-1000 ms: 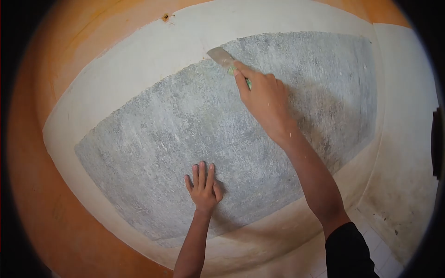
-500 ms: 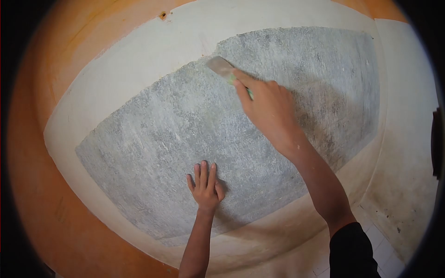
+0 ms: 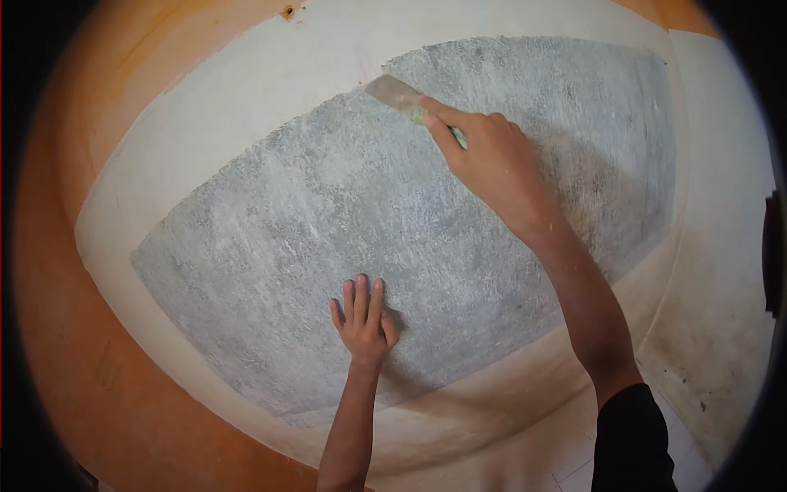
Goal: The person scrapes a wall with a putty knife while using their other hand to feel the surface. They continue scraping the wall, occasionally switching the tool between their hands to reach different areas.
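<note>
My right hand [image 3: 492,160] grips the green handle of a putty knife [image 3: 393,92], its wide metal blade pointing up and left. The blade lies at the upper edge of a rough grey patch [image 3: 270,238] on the wall, where the grey meets a white painted band [image 3: 238,107]. Lower down, my left hand [image 3: 363,324] rests on the grey patch with its fingers spread, holding nothing. Part of the handle is hidden inside my right hand.
Orange paint [image 3: 123,361] surrounds the white band on the left and top. A small hole [image 3: 288,11] shows in the wall at the top. On the right a pale wall [image 3: 721,205] meets this one at a corner, with white floor tiles [image 3: 590,476] below.
My right hand and the putty knife have shifted slightly up and to the right in view. The wall has also moved up a little in the picture. My left hand keeps its place on the patch.
</note>
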The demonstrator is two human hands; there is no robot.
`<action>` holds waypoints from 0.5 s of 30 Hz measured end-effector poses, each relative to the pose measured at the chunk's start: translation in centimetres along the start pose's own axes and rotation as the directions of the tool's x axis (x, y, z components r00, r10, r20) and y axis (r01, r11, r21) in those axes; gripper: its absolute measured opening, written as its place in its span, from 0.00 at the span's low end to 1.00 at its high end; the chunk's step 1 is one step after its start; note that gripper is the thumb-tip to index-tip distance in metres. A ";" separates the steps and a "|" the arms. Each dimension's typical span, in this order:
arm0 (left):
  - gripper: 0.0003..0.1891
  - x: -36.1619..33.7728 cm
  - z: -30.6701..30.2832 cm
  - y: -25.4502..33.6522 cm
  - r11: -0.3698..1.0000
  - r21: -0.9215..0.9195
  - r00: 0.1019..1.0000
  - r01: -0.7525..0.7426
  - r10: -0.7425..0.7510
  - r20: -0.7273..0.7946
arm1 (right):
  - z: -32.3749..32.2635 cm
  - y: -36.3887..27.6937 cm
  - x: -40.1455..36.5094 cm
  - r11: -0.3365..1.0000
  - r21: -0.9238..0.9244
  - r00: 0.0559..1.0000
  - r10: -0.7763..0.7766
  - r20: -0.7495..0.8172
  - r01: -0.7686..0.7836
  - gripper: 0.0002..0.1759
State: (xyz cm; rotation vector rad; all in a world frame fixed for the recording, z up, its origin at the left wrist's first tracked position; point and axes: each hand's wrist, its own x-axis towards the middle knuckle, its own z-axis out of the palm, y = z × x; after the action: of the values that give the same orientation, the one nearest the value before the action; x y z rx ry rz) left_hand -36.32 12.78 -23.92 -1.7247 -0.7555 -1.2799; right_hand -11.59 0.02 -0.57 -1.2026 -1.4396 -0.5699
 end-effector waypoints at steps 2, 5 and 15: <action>0.26 0.1 0.0 0.1 1.000 -0.004 1.000 0.007 -0.007 -0.007 | -0.1 -0.1 0.5 1.000 0.006 1.000 -0.022 0.021 0.022 0.18; 0.26 0.0 -0.1 -0.2 1.000 0.000 1.000 -0.007 0.007 0.002 | -0.1 -0.7 1.0 1.000 0.004 1.000 0.022 0.019 -0.022 0.18; 0.26 -0.1 0.1 -0.1 1.000 -0.015 1.000 0.000 -0.001 -0.017 | 0.2 -0.4 0.0 1.000 0.026 0.999 0.014 0.037 -0.015 0.18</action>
State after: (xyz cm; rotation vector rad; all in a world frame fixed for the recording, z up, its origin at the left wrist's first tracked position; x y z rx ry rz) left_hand -36.36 12.96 -23.98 -1.7231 -0.7384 -1.3021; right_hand -12.01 0.08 -0.52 -1.2079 -1.4635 -0.5200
